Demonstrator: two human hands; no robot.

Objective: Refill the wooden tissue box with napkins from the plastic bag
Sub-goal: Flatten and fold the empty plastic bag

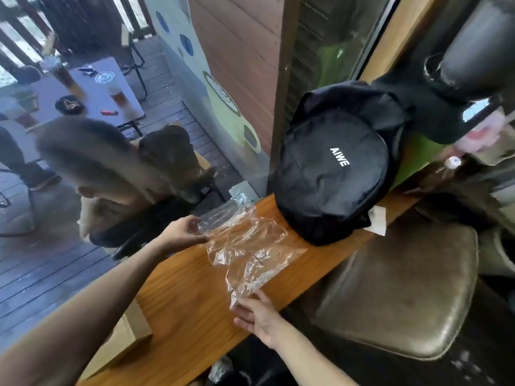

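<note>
Outdoor grey table [92, 87], far left beyond the window glass, is carrying iced drinks in plastic cups and a black cap; a seated person's blurred head is showing just below it. Wooden tissue box [125, 338], lower left, is resting on the wooden counter [181, 296] beside the left forearm, its pale side and corner showing, its top hidden by the arm. Left hand [182, 232] is reaching forward over the counter's window edge, thumb and fingers pinching the far end of the clear plastic bag [245, 246]. The bag is lying crumpled and flattened across the counter between the two hands, looking see-through along its whole length; whether any napkins are inside cannot be told. Right hand [256, 313] is lying at the near edge of the counter, fingers extended and loosely spread, thumb and fingertips nipping the bag's near corner. Black backpack [331, 174], lettered "AIWE" in white, is standing on the counter just beyond the bag, leaning against the window frame. A white paper slip [377, 220] is sticking out at the backpack's right. Worn brown leather stool seat [401, 291] is sitting to the right, just beside the counter edge.
</note>
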